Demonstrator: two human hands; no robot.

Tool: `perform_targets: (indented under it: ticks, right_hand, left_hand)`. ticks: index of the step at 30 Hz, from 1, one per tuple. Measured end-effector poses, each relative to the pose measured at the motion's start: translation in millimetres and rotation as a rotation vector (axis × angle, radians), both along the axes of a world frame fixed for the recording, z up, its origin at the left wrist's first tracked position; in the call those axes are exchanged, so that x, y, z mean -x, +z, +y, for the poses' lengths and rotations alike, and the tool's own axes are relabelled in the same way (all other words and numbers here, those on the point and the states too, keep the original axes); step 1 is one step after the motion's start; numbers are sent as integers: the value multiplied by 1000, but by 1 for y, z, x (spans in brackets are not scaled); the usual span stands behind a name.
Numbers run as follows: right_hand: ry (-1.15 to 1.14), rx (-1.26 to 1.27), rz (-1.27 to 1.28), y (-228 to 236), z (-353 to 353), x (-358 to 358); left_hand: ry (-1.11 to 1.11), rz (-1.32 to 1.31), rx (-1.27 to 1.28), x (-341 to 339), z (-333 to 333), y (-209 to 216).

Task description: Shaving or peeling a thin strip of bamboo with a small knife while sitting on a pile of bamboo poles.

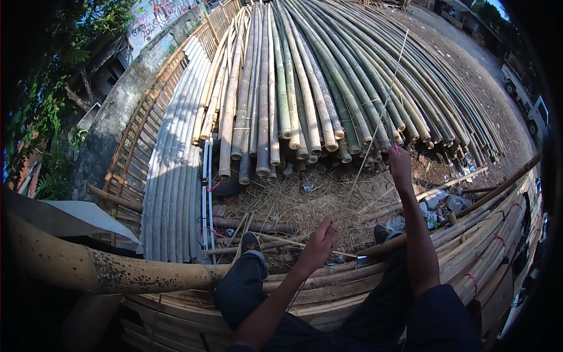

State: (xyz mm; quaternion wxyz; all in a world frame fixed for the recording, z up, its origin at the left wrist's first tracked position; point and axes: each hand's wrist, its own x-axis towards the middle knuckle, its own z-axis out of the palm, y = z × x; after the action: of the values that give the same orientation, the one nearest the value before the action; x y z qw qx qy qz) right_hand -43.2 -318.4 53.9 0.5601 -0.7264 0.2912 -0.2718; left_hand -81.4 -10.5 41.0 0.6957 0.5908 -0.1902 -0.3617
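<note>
Pink string (396, 150) is pinched by the fingers of the right hand (400, 169), in front of the bamboo poles (291, 88). The left hand (318, 242) is curled tight, lower down; whether anything is held there cannot be told.

I make it dozens of poles, too overlapped to number exactly, in the one great bamboo stack (274, 120), with one slatted fence (136, 121) and one bank of corrugated sheeting (170, 170) standing to its left. On the near side of that stack I count two bare grips, one left grip (319, 240) and one right grip (400, 164), plus one thin strip (392, 88), two shoes (251, 242) and one thick, black-spotted pole (146, 277).
</note>
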Motion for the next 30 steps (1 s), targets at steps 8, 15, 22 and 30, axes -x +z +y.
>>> perform_targets:
  ticks: [8,15,22,30]
  right_hand:
    - [-94,-228,-241,15,-5,6]
    - [751,185,192,41,94,17]
    - [948,736,350,8,145,25]
    - [649,629,382,-11,122,3]
  left_hand:
    - [59,351,96,-17,10,8]
    - [166,192,-8,-24,13,6]
    - [156,207,-49,-19,6,2]
    - [202,260,-3,-13,4,5]
